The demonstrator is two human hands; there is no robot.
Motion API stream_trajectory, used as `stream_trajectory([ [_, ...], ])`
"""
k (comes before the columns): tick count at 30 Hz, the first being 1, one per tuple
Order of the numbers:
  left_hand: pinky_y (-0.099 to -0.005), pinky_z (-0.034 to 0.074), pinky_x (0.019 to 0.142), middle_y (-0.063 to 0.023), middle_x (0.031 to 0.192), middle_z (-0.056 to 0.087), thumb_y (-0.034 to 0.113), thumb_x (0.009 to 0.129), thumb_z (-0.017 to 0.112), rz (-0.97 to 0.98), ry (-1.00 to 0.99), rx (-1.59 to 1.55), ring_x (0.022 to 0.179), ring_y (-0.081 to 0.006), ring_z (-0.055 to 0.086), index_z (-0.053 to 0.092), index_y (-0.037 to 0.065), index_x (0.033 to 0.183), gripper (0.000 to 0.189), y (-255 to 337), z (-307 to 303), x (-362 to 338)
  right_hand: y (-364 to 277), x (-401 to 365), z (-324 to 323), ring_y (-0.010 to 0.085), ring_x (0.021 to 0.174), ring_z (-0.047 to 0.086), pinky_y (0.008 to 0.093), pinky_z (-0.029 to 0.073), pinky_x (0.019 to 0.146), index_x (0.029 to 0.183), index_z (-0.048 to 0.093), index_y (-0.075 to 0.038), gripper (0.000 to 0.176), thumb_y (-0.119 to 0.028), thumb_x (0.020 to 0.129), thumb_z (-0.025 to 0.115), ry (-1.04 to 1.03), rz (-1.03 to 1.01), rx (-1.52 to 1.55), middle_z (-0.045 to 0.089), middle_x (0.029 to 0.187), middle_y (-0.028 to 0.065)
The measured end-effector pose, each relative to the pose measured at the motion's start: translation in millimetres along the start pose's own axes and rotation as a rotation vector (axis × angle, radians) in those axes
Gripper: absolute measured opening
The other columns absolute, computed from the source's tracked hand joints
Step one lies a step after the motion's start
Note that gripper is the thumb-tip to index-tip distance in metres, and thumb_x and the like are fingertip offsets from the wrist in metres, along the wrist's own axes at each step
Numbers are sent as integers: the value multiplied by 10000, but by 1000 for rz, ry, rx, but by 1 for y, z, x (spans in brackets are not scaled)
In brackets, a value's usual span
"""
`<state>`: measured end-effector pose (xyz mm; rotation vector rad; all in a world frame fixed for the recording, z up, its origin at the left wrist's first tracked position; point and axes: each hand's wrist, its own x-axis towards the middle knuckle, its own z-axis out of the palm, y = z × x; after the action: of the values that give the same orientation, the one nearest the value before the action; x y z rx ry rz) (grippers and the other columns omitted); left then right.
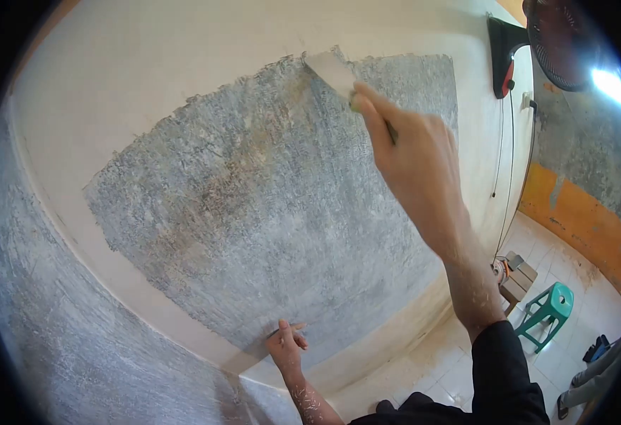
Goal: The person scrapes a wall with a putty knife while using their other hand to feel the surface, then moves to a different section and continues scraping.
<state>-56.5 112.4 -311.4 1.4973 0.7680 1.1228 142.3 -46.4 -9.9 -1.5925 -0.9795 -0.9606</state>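
Grey, rough-textured bare patch (275, 212) takes up most of the smooth cream-painted wall (169, 60), ragged along its top edge, with brownish stains mid-patch. Right hand (420, 159) is up at that top edge, fingers wrapped round the handle of a flat, pale-bladed scraper (332, 72). Blade lies over the line where cream paint meets grey; can't confirm full contact along its edge. Left hand (287, 347) is low, near the patch's bottom edge, thumb and fingers pinching a slim tan piece (298, 326); too small to say what it is. Pale flecks on both forearms. Right arm wears a black sleeve (505, 372).

Containers: one brown box-shaped carton (520, 275), low by the wall at right, behind the stool. Contents not readable from here. Small round orange-and-white item (499, 270) just beside it.

Around: green plastic stool (557, 304), upright on the white tiled floor (445, 365). Dark round fan (560, 44) upper right, on a black-and-red wall bracket (504, 60), thin cord hanging below. Another person's grey-trousered leg (601, 368) at the right edge, well apart from both hands.
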Motion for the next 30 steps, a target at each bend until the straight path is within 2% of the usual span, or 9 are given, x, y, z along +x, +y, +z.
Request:
stream_trajectory([
  [3, -243, 416, 458, -44, 494, 548, 501, 1010, 464, -6, -25, 13, 433, -107, 500, 719, -79, 821, 662, 2, -9, -2, -3, -3, -11, 74, 391, 357, 288, 299, 418, 1211, 684, -96, 305, -277, 1021, 529, -53, 22, 53, 488, 476, 20],
  [15, -239, 423, 462, -45, 511, 558, 538, 984, 497, 11, -67, 18, 463, -101, 517, 718, -90, 861, 677, 1, -10, 0, -12, 5, -11, 69, 400, 375, 280, 310, 423, 1209, 686, -99, 288, -255, 1014, 542, -37, 12, -8, 500, 473, 10],
  [18, -237, 425, 462, -42, 512, 558, 536, 980, 508, 7, -73, 17, 468, -98, 518, 717, -92, 867, 671, -2, -11, -3, -2, -12, -3, 121, 369, 469, 285, 381, 382, 1160, 700, -80, 302, -267, 1027, 501, -35, -62, -99, 573, 498, 45],
  [21, -239, 424, 460, -41, 512, 558, 525, 980, 515, 5, -62, 23, 469, -98, 518, 717, -88, 853, 658, -1, -8, 0, -12, 4, -8, 122, 372, 475, 290, 381, 381, 1155, 702, -91, 297, -269, 1027, 501, -59, -9, -59, 571, 499, 48],
  [24, -242, 422, 457, -41, 512, 559, 511, 983, 521, -5, -66, 21, 465, -98, 516, 715, -81, 828, 643, -2, -8, -2, -3, -3, -8, 67, 380, 341, 277, 291, 404, 1190, 696, -98, 292, -271, 1015, 541, -39, -63, -21, 498, 464, 8],
  [30, -245, 419, 455, -52, 519, 573, 497, 990, 516, 9, -85, 12, 459, -101, 514, 709, -80, 814, 634, 0, -8, 2, -12, 3, -9, 66, 379, 339, 277, 291, 404, 1186, 697, -91, 288, -264, 1010, 550, -8, -54, -19, 493, 462, 9],
])
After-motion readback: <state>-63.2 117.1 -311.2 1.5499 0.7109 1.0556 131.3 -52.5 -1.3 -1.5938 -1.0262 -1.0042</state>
